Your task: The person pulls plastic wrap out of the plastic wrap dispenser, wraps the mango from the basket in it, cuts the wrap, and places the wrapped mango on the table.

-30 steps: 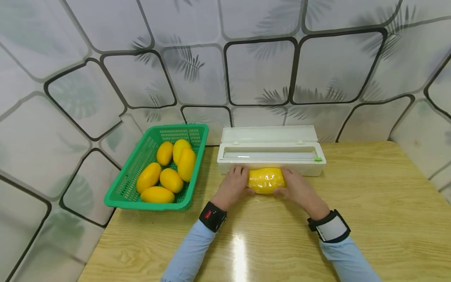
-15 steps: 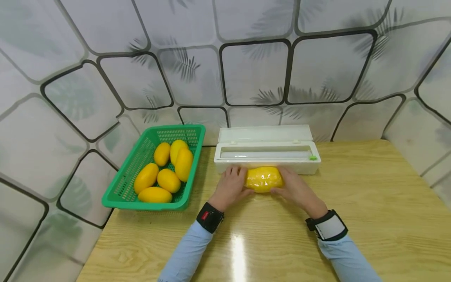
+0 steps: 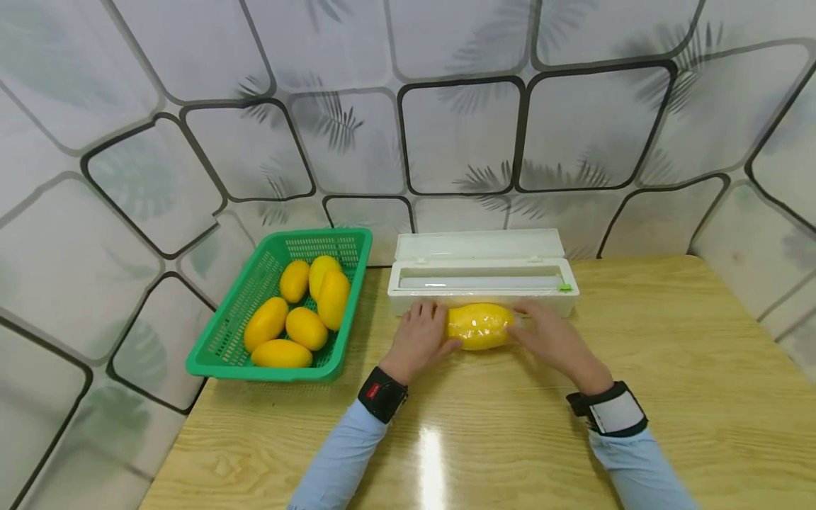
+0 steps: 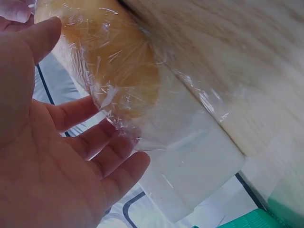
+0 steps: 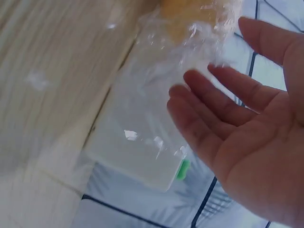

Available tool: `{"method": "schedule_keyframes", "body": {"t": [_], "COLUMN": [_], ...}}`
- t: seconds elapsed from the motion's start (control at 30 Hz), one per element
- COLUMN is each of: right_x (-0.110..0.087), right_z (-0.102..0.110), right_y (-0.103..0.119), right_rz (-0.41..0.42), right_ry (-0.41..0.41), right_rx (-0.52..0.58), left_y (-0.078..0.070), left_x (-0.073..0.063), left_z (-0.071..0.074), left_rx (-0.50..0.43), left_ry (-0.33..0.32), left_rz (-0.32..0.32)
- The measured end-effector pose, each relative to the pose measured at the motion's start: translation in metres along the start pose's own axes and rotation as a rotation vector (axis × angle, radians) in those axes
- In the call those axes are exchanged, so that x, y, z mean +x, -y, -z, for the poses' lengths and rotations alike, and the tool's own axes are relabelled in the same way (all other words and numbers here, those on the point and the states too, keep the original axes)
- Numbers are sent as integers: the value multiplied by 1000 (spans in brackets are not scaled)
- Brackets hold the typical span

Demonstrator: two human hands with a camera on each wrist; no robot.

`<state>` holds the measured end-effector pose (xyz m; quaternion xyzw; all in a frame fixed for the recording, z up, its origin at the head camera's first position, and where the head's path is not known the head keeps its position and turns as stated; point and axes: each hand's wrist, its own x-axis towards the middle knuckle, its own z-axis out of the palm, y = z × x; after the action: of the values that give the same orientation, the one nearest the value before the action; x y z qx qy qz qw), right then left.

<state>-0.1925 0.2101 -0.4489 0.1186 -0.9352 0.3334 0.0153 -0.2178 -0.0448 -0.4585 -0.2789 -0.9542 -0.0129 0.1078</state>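
Observation:
A yellow mango [image 3: 480,326] wrapped in clear cling film [image 4: 114,61] lies on its side on the table, in front of a white cling film dispenser [image 3: 484,283]. At its left end is my left hand [image 3: 418,338], fingers loosely spread. In the left wrist view, these fingertips touch the crinkled film around that end. My right hand [image 3: 556,344] is by the other end, thumb and fingers apart. The right wrist view shows its relaxed fingers beside loose film [image 5: 156,95] that stretches past the fruit over the dispenser's front.
To the left stands a green plastic basket [image 3: 219,368] holding several mangoes [image 3: 282,353]. The dispenser's lid [image 3: 480,244] is raised against the patterned wall [image 3: 459,134], and a green slider [image 3: 564,287] sits at its right end. Wooden tabletop [image 3: 669,354] extends right.
My right hand has moved back to the right from the mango, uncovering its right end and the film there. The left hand has stayed at the left end. The head view has shifted slightly.

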Motion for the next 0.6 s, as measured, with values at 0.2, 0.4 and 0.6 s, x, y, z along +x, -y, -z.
{"method": "schedule_keyframes", "body": {"t": [0.2,0.4,0.6], "right_x": [-3,-7,-7], "right_z": [12,25,29], "right_y": [-18,-35,-50], "right_rz": [-58,-144,-267], "right_ry": [-114,-209,-224], "right_rx": [-56,-62,-78], "left_y": [-4,-7,-10], "left_x": [2,4,5], "left_z": [4,6,5], "left_rx": [5,8,40], "left_ry": [20,17,-10], "left_rz": [18,20,7]}}
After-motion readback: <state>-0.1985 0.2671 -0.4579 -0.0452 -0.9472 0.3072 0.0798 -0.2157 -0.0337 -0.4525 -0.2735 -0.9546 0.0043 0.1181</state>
